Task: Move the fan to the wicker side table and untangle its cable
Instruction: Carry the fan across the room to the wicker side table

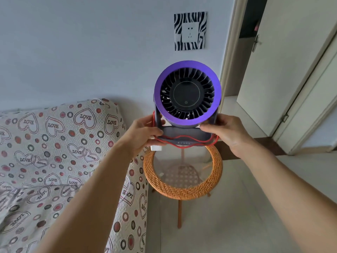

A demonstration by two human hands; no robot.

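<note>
A small fan [187,94] with a purple ring, dark blades and a dark grey base is held in the air, facing me. My left hand [144,134] grips the left side of its base and my right hand [228,133] grips the right side. A red cable [182,138] is wound around the base, and a white plug [156,148] sticks out under my left hand. The round wicker side table [182,192] with a glass top stands directly below the fan, apart from it.
A sofa [54,161] under a heart-print cover stands to the left, touching the table's side. A wall socket [190,32] in a zebra-print frame is on the wall above the fan. An open door [291,70] stands at right, with pale tiled floor beneath.
</note>
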